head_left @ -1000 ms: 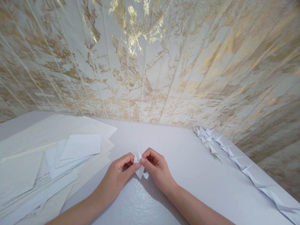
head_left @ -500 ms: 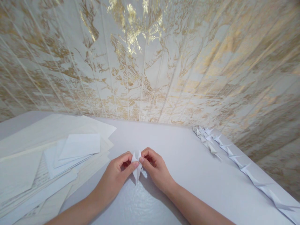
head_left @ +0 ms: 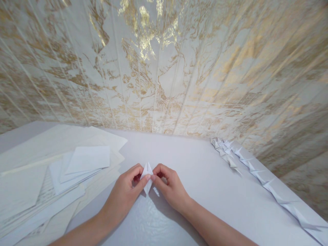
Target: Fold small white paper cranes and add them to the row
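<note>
A small folded piece of white paper (head_left: 147, 186), kite-shaped with a split upper point, is held upright over the white table. My left hand (head_left: 128, 184) pinches its left side, thumb laid across the front face. On the other side, the thumb and fingertips of my right hand (head_left: 167, 186) close on the paper's right edge. Both hands' other fingers curl behind and are partly hidden. The two upper points lie close together, and the lower tip aims down at the table.
Sheets of paper (head_left: 88, 159), some with print, lie in an overlapping pile at the left. Rows of folded white paper figures (head_left: 256, 171) run along the right edge of the table (head_left: 179, 150). A gold-patterned curtain (head_left: 164, 68) rises behind.
The two upper points of the folded paper, spread apart before, have come together. My right hand has shifted slightly, and the paper looks flatter and shorter.
</note>
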A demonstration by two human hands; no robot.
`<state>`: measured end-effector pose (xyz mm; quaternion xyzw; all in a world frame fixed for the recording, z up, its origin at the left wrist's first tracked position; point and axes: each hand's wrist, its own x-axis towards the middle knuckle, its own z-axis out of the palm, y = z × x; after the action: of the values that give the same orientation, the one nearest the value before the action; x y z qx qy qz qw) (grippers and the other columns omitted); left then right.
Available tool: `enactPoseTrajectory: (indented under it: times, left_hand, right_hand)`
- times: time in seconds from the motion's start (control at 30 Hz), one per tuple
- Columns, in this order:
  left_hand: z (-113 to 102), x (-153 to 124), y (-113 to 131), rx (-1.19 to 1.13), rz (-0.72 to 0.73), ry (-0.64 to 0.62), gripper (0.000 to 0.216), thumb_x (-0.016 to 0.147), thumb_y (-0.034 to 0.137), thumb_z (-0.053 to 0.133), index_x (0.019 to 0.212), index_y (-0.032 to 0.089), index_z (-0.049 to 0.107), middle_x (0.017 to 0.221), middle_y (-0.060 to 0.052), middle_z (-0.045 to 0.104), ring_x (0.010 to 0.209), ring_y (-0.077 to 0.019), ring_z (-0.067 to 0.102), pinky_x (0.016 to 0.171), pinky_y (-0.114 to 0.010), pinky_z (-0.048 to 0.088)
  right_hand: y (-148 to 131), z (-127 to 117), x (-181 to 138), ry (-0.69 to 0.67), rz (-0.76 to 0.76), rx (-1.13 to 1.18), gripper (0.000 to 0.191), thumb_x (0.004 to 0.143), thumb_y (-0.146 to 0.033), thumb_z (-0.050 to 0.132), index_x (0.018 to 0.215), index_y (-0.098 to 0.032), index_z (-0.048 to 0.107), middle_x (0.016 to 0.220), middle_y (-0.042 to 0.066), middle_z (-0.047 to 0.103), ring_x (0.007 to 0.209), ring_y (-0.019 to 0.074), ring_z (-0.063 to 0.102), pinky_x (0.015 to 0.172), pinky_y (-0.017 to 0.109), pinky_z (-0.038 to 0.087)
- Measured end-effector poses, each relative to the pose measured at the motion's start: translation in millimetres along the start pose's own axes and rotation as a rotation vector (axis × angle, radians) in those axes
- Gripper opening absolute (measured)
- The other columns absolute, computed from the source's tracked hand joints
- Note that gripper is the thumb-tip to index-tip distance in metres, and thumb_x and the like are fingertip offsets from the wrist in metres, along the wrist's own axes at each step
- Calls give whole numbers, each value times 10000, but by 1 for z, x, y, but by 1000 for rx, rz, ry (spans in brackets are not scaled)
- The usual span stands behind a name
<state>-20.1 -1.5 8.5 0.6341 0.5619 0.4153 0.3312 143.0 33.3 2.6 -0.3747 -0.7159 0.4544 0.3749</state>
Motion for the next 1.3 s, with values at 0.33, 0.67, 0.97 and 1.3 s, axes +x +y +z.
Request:
enactPoseTrajectory:
  times: [0.33, 0.67, 0.97, 1.3]
  left_hand:
    - [-2, -1, 4, -83, -34, -22, 302, 900, 447, 502, 697, 224, 518, 647, 58, 460, 638, -157, 468, 608, -228, 358]
    - [3, -3, 1, -44, -12, -116, 300, 875, 392, 541, 649, 226, 434, 624, 71, 382, 607, -144, 404, 580, -236, 317]
    - [2, 1, -2, -118, -44, -96, 298, 863, 438, 558, 666, 213, 557, 612, 60, 450, 604, -147, 446, 589, -237, 341]
    - [3, 1, -4, -122, -47, -95, 306, 857, 437, 574, 655, 213, 524, 624, 64, 419, 614, -142, 426, 590, -232, 332]
  right_hand:
    - [-1, 2, -3, 41, -26, 15, 203, 917, -318, 509, 760, -190, 522, 672, -29, 515, 629, 126, 460, 605, 248, 373]
    - [-1, 3, 1, 96, -10, 154, 251, 871, -417, 582, 748, -203, 535, 692, -23, 500, 650, 141, 448, 644, 270, 365]
    - [5, 0, 3, 65, 39, 175, 288, 845, -451, 608, 728, -195, 544, 669, -27, 483, 616, 136, 419, 616, 275, 338]
    - [0, 1, 1, 82, -37, 139, 217, 855, -368, 606, 723, -200, 569, 684, -19, 509, 638, 142, 448, 639, 281, 364]
